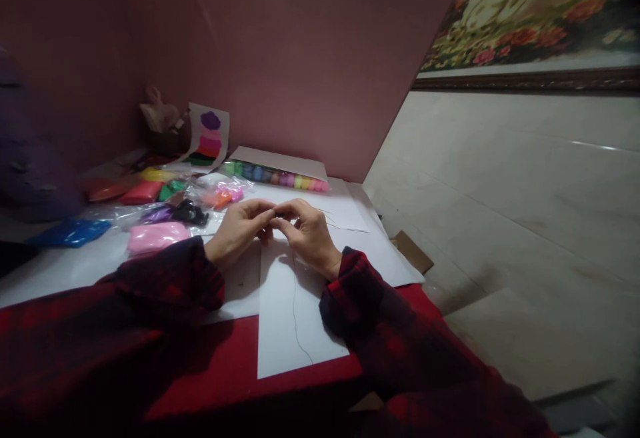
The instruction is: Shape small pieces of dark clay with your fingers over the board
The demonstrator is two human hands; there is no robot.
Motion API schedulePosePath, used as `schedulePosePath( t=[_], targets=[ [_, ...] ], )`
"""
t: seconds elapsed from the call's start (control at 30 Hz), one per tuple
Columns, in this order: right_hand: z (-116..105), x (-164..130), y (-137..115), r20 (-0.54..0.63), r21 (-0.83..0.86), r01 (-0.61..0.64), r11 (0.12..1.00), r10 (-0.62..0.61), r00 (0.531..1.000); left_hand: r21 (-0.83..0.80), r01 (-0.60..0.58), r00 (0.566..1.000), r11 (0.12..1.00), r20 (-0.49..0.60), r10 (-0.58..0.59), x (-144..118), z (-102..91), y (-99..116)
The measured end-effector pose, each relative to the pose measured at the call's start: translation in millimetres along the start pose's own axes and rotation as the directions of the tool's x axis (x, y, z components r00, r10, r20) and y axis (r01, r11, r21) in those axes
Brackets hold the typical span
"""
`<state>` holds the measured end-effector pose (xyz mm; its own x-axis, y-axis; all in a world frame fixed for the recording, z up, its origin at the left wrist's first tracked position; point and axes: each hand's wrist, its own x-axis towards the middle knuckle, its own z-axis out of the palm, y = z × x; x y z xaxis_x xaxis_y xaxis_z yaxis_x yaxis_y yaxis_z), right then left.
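My left hand (240, 230) and my right hand (314, 237) meet over the white sheet, thumbs and forefingers pinched together. Between the fingertips is something small and dark, too hidden to name. Beneath them lies a sheet of white paper (280, 338) with a thin curved line (295, 311) running down it; whether it is drawn or a thread, I cannot tell. Just past my right hand, a few thin dark strands (350, 229) rest on the paper. A pink packet (159, 237) and a black lump in clear plastic (191, 213) lie left of my left hand.
More soft colored packets, among them a blue one (75, 233) and a red one (143, 193), spread across the left side. Behind them stands a card with painted color bands (210, 141). A long pack of colored balls (280, 177) lies at the back, near the pink wall (300, 58).
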<state>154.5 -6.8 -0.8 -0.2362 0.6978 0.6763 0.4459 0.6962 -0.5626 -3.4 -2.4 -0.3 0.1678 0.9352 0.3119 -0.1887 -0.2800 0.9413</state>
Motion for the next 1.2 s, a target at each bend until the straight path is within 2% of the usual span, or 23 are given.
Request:
schedulePosePath(
  t=[0.13,0.47,0.67,1.0,1.2],
  targets=[
    [0.4,-1.6,-0.9,0.012,-0.102,0.071,0.992,-0.07,0.997,0.033,-0.035,0.999,0.999,-0.012,0.035,1.8,0.3,-0.7],
    [0.4,-1.4,-1.5,0.004,-0.137,0.075,0.988,-0.075,0.997,0.168,-0.138,0.985,0.976,-0.079,0.153,1.7,0.2,-3.6],
    [1.0,-1.1,-1.1,0.015,-0.154,0.068,0.986,-0.066,0.998,0.181,-0.114,0.986,0.977,-0.096,0.132,1.5,0.8,-2.4],
    [-0.4,-2.3,-0.4,-0.049,-0.178,0.14,0.974,-0.151,0.987,0.219,-0.11,0.987,0.97,-0.094,0.133,2.4,-1.3,-5.6],
    [0.6,-1.8,2.2,-0.045,-0.21,0.153,0.966,-0.166,0.985,0.2,-0.105,0.985,0.974,-0.112,0.129,3.2,-1.5,-5.2]
  ],
)
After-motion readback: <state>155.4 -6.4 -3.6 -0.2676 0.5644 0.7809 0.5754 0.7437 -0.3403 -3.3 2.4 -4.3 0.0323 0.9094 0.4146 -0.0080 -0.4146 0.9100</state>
